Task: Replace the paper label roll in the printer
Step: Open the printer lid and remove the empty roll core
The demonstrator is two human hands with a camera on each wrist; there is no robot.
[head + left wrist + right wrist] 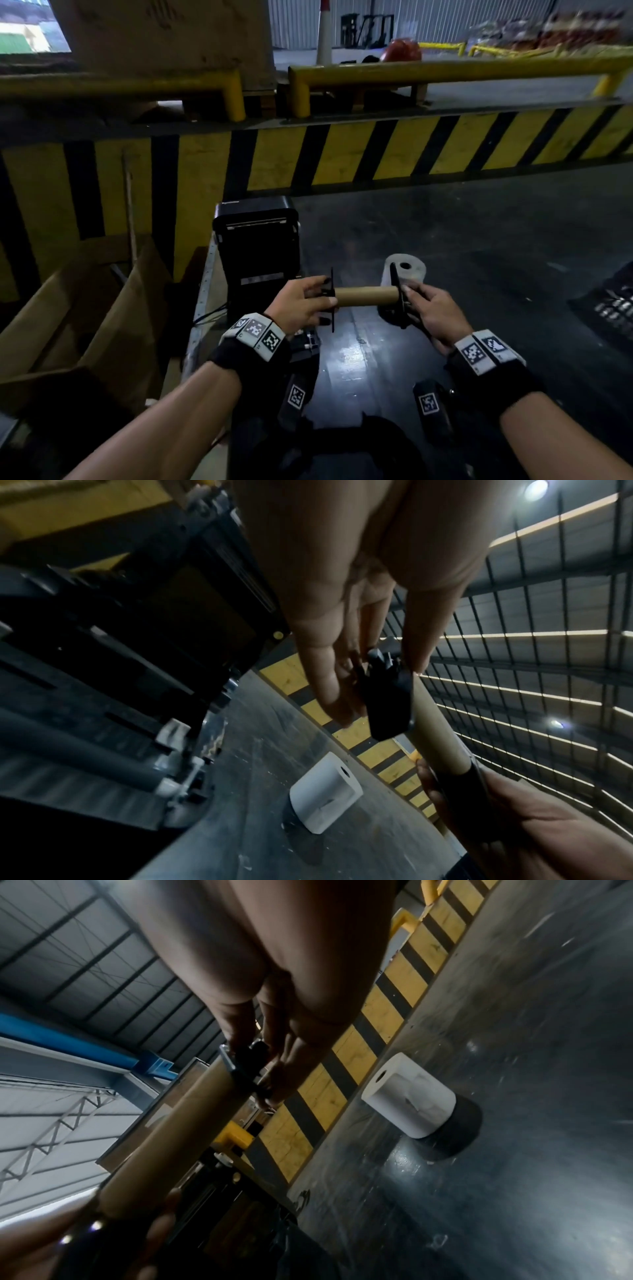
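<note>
Head view has both my hands clamped on the spindle's black end guides: left hand [301, 303], right hand [433, 310], bare cardboard core [366, 296] between them, right of the open printer [257, 253]. I judge removal underway; next, pull one guide off, swap in the white label roll [409, 272] standing just behind

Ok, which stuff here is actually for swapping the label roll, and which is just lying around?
For the job:
- empty brown cardboard core with black end guides, held by left hand and right hand
- full white paper label roll
- open black printer

Lying about:
- brown cardboard boxes
- black plastic crate
- red hard hat
</note>
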